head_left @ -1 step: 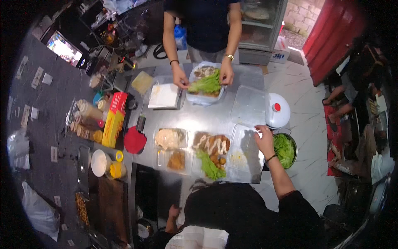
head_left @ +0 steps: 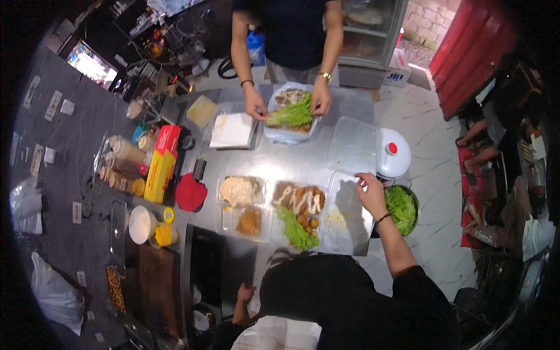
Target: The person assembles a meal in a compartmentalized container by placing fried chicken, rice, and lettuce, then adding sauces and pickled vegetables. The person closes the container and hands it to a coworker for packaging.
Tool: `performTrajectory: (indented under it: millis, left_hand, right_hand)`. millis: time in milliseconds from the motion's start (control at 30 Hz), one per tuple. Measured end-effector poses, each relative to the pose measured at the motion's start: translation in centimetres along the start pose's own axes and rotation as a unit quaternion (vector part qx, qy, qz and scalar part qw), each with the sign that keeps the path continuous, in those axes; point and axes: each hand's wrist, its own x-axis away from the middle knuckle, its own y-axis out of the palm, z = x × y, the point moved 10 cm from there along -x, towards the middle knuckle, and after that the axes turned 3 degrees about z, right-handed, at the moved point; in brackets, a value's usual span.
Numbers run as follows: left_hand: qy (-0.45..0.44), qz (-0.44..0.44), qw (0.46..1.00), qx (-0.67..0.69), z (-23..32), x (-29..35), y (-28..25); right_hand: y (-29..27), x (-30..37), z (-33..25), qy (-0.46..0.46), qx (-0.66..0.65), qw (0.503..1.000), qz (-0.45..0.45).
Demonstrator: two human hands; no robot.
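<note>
My right hand (head_left: 371, 196) hovers over the right part of the steel table, fingers loosely curled and apart, with nothing visible in them. Below it lies a clear plastic lid (head_left: 341, 226), hinged to a tray (head_left: 277, 233) of fried pieces with white sauce and a lettuce leaf (head_left: 298, 229). To its left, another clear tray (head_left: 224, 219) carries sauce-covered food and a brown fried piece. My left hand (head_left: 246, 293) hangs low beside my body, in shade; its fingers are unclear. Across the table, a person's two hands hold lettuce (head_left: 293, 113) over a filled container (head_left: 282, 136).
A pot of lettuce (head_left: 401, 211) and a white lidded pot (head_left: 395, 154) stand right of the table. White napkins (head_left: 230, 130), a red round item (head_left: 191, 193), a yellow-and-red box (head_left: 161, 169), sauce bottles (head_left: 124, 150) and a white tub (head_left: 142, 226) lie leftward.
</note>
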Motion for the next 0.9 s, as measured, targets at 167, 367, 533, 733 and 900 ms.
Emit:
performTrajectory:
  millis: [167,367,533,733,900]
  left_hand:
    - [-0.010,0.051,0.995,0.082,1.0,-1.5,-1.0]
    - [0.043,-0.020,0.998,0.037,4.7,-4.1,-0.9]
    - [0.034,-0.017,0.998,-0.055,1.7,-8.5,-3.1]
    - [0.064,-0.029,0.997,0.007,-1.3,-14.9,-7.5]
    - [0.045,0.003,0.995,0.086,1.9,-16.2,-11.3]
  right_hand:
    - [8.3,7.8,-12.3,-0.114,0.142,0.819,-0.544]
    - [12.5,14.2,-15.0,-0.077,0.198,0.781,-0.587]
    - [11.9,12.4,-15.9,-0.019,0.166,0.841,-0.514]
    - [11.0,-2.4,-19.1,-0.093,0.141,0.968,-0.184]
    - [17.2,-15.7,-18.1,-0.191,0.260,0.941,-0.101]
